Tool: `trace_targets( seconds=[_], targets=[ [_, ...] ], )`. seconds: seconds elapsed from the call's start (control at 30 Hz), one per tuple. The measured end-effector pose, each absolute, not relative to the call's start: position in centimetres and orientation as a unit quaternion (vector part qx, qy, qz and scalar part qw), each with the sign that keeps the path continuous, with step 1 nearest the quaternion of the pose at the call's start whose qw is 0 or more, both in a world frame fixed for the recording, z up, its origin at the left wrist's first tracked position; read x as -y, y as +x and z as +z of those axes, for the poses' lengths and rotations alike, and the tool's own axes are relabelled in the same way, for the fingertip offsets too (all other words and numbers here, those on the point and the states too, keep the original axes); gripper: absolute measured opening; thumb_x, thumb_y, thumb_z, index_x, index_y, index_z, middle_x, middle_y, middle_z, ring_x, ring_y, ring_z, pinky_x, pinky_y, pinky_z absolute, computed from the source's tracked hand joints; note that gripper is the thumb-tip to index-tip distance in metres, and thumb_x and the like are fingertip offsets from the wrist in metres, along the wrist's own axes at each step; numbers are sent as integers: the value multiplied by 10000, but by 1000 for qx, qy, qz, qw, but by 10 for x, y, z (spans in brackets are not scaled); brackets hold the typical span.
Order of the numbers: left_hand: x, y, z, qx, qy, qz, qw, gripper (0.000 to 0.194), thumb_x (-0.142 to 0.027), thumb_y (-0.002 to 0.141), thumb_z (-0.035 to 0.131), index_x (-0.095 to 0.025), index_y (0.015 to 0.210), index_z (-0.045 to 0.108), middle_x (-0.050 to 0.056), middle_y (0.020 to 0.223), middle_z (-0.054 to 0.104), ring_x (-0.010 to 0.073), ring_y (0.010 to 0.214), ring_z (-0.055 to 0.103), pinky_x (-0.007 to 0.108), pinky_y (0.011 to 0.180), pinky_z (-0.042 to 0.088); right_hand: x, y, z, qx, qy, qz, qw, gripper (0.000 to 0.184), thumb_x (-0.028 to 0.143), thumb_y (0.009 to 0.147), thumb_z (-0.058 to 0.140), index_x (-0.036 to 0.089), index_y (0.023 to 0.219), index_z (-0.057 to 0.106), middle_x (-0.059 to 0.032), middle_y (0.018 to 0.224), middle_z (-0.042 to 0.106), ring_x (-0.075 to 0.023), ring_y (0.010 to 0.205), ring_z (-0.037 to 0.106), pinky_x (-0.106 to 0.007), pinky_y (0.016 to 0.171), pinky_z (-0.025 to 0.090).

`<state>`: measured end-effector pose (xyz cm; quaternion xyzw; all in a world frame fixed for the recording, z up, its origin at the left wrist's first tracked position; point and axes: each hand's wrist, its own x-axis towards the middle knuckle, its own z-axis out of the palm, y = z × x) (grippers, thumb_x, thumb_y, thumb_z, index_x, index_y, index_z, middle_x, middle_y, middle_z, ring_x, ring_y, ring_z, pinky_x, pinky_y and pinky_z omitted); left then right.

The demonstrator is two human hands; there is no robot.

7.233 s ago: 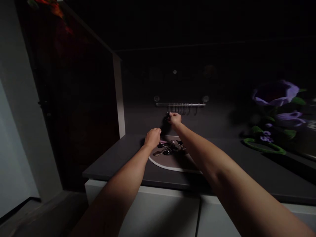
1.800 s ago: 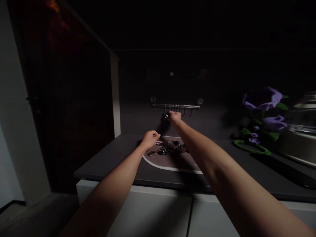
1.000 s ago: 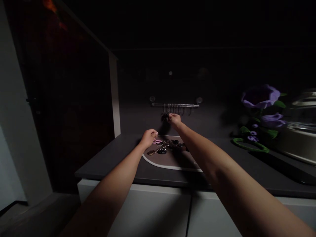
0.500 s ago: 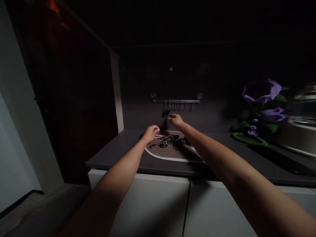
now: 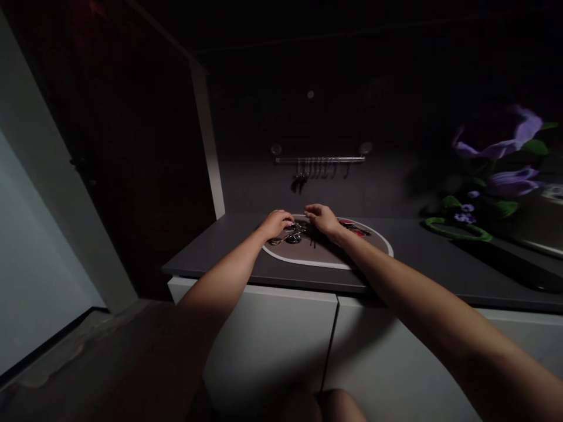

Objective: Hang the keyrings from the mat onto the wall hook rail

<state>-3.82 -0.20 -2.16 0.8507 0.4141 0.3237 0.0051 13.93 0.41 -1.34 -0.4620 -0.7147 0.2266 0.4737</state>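
A heap of keys and key rings (image 5: pixel 294 237) lies on the brown oval mat (image 5: pixel 321 264), which has a white rim. My left hand (image 5: pixel 276 223) is at the heap's left side, its fingers bent down and closed at the metal pieces. Just right of the heap, my right hand (image 5: pixel 323 219) hovers low over the mat with its fingers apart and nothing visible in them. Dark keys (image 5: pixel 299 181) hang from a hook at the left of the clear wall rail (image 5: pixel 321 159). The heap's back is partly covered by my fingers.
Several hooks (image 5: pixel 323 170) hang along the rail. Red and black items (image 5: pixel 354 228) lie on the mat behind my right wrist. Purple artificial flowers (image 5: pixel 514 180), a green ring (image 5: pixel 457 230) and a pale rounded object (image 5: pixel 539 225) stand at right on the dark counter (image 5: pixel 211 246).
My right hand has come down from beneath the hanging keys to the mat, and its fingers have spread. My left hand has shifted slightly right over the heap. The view has tilted down.
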Motion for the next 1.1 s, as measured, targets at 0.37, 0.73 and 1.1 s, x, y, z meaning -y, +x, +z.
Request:
trace_targets(
  seconds=[0.37, 0.73, 1.1],
  targets=[
    [-5, -34, -28, -405, 871, 278, -27, 181, -215, 760, 520, -186, 853, 673, 63, 866, 631, 172, 861, 534, 284, 818, 373, 5, 141, -11, 830, -477, -12, 290, 268, 130, 779, 477, 140, 997, 632, -85, 1005, 649, -164, 934, 590, -238, 828, 417],
    [-3, -33, -24, -428, 847, 315, -6, 176, -180, 766, 473, -147, 801, 642, 47, 817, 636, 148, 786, 543, 256, 744, 390, 1, 137, -11, 841, -476, -24, 255, 284, 154, 788, 459, 131, 1017, 625, -88, 1022, 642, -159, 956, 579, -213, 824, 396],
    [2, -31, -21, -426, 709, 465, 314, 105, -172, 810, 440, -119, 819, 530, -1, 636, 579, 85, 582, 538, 224, 607, 428, 5, 133, -6, 844, -476, -25, 247, 273, 182, 792, 454, 137, 997, 628, -85, 991, 651, -163, 920, 585, -213, 791, 400]
  ],
)
